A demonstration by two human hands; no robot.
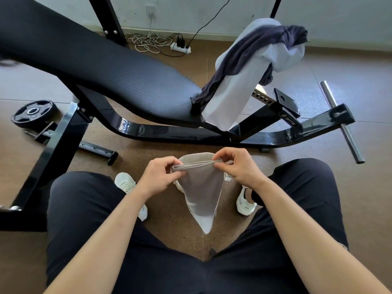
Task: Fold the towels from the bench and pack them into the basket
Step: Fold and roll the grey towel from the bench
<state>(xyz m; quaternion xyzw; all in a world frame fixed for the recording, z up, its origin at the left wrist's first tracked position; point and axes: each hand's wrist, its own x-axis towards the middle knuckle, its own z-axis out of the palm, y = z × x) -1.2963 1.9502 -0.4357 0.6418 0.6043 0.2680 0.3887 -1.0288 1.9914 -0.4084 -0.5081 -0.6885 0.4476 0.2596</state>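
Far left: weight plate flat on the floor, beside the bench frame. Bench pad is black and ribbed and runs diagonally across the top of the view.

Left hand: fingers curled, thumb and fingertips pinching the left end of the grey towel at its top edge. White left shoe is just behind that wrist.

Grey towel is held up between both hands, over the floor between the knees. Top edge shows stacked layers and is pulled roughly level. The rest hangs down and tapers to a paler tip.

Basket: cream, on the floor between the feet, directly behind the towel. Only the rim and bits of the sides show. Can't tell what's inside.

Right hand: pinching the right end of the same top edge, fingers curled over it. White right shoe sits below that forearm.

Right of centre: dark towel and white towel are draped unfolded over the bench's raised end, dark one on top, white one hanging down toward the frame.

Far right: steel bar sticks out from the bench foot.
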